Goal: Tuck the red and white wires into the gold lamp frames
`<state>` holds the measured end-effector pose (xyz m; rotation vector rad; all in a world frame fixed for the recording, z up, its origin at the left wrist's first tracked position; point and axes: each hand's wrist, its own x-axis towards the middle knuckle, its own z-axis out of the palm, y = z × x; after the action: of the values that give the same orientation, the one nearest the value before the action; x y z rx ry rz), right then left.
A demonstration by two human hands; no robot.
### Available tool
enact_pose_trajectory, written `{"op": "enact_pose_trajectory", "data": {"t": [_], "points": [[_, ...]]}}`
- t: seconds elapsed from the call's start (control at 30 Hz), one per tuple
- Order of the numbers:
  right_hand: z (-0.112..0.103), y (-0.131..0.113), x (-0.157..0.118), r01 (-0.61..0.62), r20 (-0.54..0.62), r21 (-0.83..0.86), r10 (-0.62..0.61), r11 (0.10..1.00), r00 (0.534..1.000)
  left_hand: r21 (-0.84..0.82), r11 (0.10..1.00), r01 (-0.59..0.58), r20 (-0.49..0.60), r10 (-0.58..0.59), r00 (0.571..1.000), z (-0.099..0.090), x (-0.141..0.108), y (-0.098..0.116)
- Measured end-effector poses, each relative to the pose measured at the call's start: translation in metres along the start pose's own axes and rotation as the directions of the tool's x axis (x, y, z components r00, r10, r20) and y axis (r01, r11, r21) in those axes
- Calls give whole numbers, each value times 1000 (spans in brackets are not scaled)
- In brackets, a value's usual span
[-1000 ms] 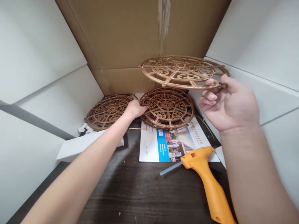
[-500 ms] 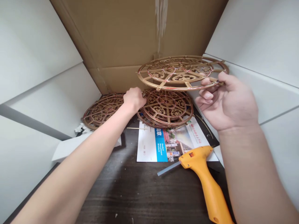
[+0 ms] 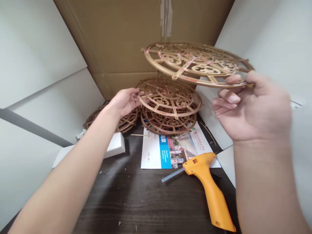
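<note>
My right hand [image 3: 253, 104] pinches the near right rim of a round openwork lattice panel [image 3: 206, 69], gold-brown with reddish lines, held tilted in the air. On the left, my left hand [image 3: 125, 100] grips the left edge of a second round lattice panel [image 3: 174, 101], which is raised at an angle over a stack of similar panels [image 3: 168, 126]. The stack rests on a printed brochure [image 3: 151, 152]. Another pile of round panels [image 3: 128, 123] lies behind my left forearm, partly hidden by it.
A yellow glue gun [image 3: 214, 188] with a clear glue stick lies across the brochure's near right corner. A white box [image 3: 117, 144] sits beside my left forearm. Cardboard [image 3: 126, 39] stands at the back, white panels at both sides. Small scraps dot the dark table [image 3: 136, 201].
My left hand has lifted the left side of the top panel off the stack. My right hand has moved up and right with its panel, which is now more tilted.
</note>
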<state>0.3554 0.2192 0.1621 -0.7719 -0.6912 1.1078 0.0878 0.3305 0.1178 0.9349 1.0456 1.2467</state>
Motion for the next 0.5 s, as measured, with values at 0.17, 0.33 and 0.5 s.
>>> {"op": "enact_pose_trajectory", "data": {"t": [0.17,0.33,0.5], "points": [[3,-12,-14,97,-33,-35,-98,995,995,-101,984,-150,-80,142,987,-60,-69,23],[0,8,-4,41,-48,-40,-43,998,998,-76,972,-223,-200,205,958,-128,-164,1],[-6,48,18,-93,-76,-39,90,995,993,-102,982,-159,-235,131,963,-160,-230,-33]]}}
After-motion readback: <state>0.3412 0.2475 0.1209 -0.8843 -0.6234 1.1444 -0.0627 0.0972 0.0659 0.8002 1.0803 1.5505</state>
